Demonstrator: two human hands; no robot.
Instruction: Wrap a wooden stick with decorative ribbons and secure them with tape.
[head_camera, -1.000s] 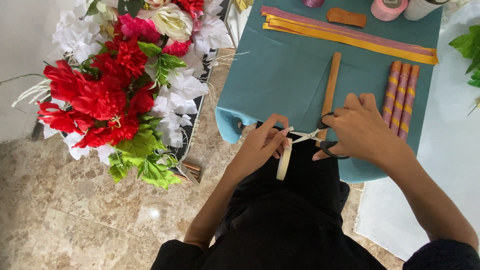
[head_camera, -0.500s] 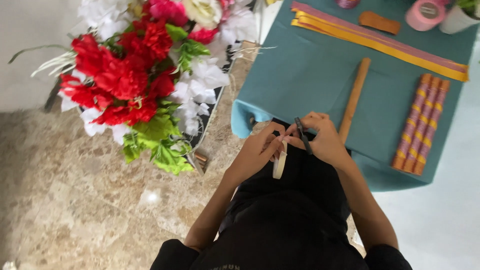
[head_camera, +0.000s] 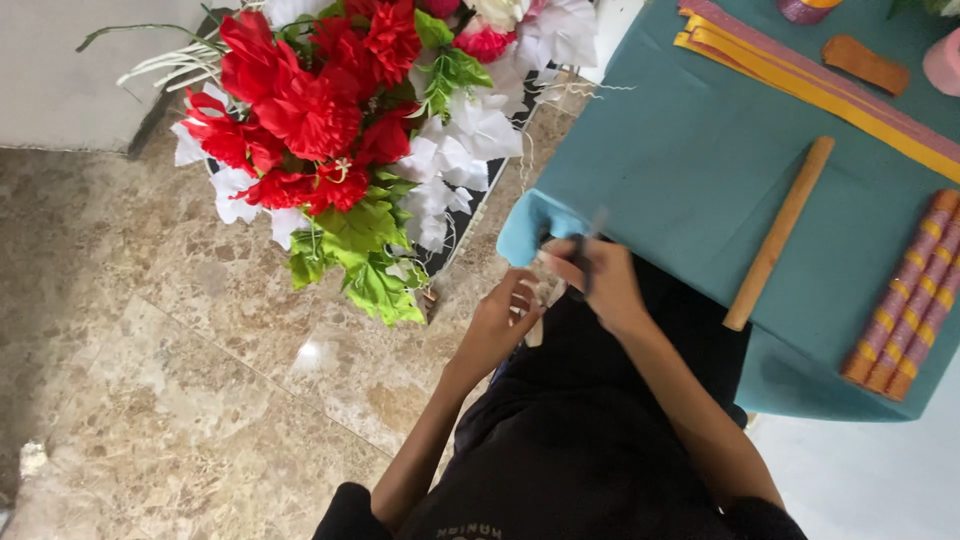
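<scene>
My two hands meet over my lap, just in front of the near left corner of a teal cloth-covered table (head_camera: 680, 170). My left hand (head_camera: 503, 322) pinches a short pale strip (head_camera: 536, 328) that hangs down between the hands. My right hand (head_camera: 598, 288) is closed on dark scissors (head_camera: 583, 262), which are blurred and point up toward the table corner. The hands almost touch. The scissor blades are too blurred to show whether they are apart.
On the table lie a wooden stick (head_camera: 779, 234), three striped rolls (head_camera: 905, 292), long yellow and purple strips (head_camera: 822, 86), a brown piece (head_camera: 864, 64) and a pink tape roll (head_camera: 944, 60). A red and white flower arrangement (head_camera: 340, 130) stands on the marble floor (head_camera: 170, 380) to the left.
Both hands have shifted left to the table's corner and drawn closer together. The right hand now sits over the strip with the scissors raised.
</scene>
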